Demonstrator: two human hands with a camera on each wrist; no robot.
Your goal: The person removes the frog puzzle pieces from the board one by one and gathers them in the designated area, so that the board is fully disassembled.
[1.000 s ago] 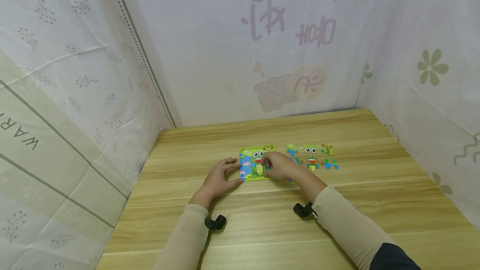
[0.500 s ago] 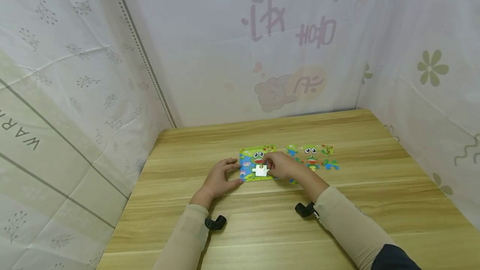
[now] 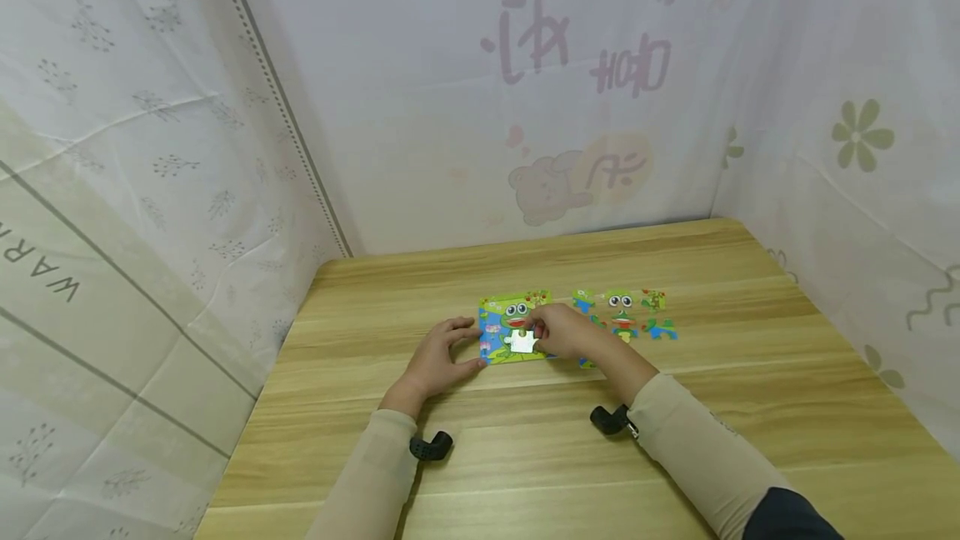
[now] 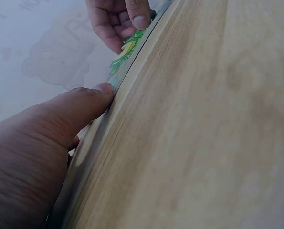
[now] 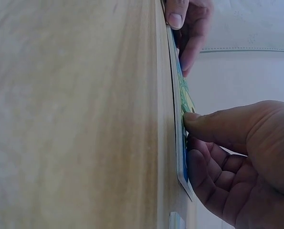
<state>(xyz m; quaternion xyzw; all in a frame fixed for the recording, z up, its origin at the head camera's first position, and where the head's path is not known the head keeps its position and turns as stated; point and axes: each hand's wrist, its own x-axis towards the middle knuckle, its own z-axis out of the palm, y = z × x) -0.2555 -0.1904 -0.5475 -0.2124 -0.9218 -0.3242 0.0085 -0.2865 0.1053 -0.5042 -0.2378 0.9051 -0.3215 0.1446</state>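
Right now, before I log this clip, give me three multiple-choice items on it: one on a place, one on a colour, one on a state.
1. Where do the loose puzzle pieces lie relative to the frog puzzle board?
A. to its right
B. to its left
C. stacked on it

2. What colour is the gap in the board beside the right hand?
A. red
B. white
C. black

3. What is the left hand doing?
A. lifted off the table
B. holding a loose piece
C. touching the board's left edge

Answers: 1 A, the head view shows them spread on the table to the right of the board. 2 B, a white patch shows there. 3 C, its thumb and fingertips meet that edge.
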